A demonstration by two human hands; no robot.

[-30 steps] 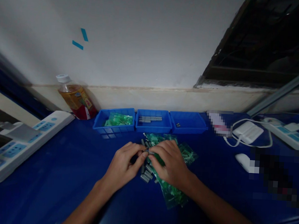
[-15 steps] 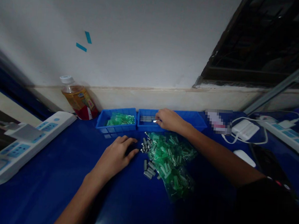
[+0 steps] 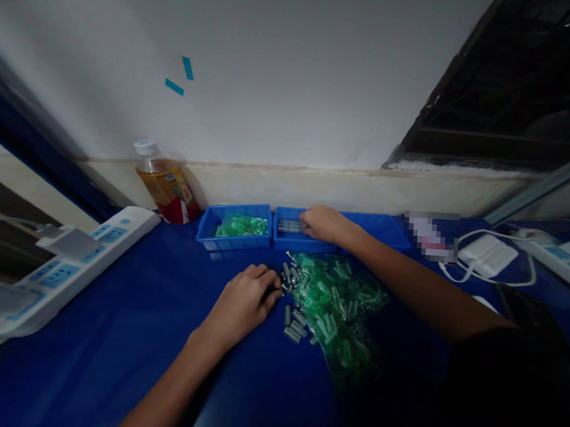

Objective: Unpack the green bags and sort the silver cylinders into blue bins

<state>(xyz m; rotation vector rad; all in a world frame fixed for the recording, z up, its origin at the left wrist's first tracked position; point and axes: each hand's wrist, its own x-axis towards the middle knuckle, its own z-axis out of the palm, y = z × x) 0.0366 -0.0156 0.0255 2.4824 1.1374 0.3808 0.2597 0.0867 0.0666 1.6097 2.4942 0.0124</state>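
My left hand (image 3: 247, 299) is at the left edge of the loose grey metal cylinders (image 3: 296, 333) and small screws on the table. Its thumb and fingertips come together in a pinch there; what lies between them is too small to make out. My right hand (image 3: 327, 224) reaches into the middle blue bin (image 3: 307, 246), fingers closed and pointing down. Beside them, similar grey cylinders (image 3: 289, 226) lie in a row. Whatever the right fingers hold is hidden. Next to the metal pieces lies a pile of green plastic bags (image 3: 325, 296) with small parts inside.
Another blue bin (image 3: 232, 241) holds green bagged parts. Behind it on the left stands a drink bottle (image 3: 168, 184). Power strips (image 3: 127, 220) flank the table, with a white charger (image 3: 488, 255) and cable at right. A wall (image 3: 293, 85) rises behind the bins.
My left hand has moved up to the loose metal pieces, its fingers closing. The shiny metal piece seen earlier at my right fingertips no longer shows. The whole view has shifted slightly.
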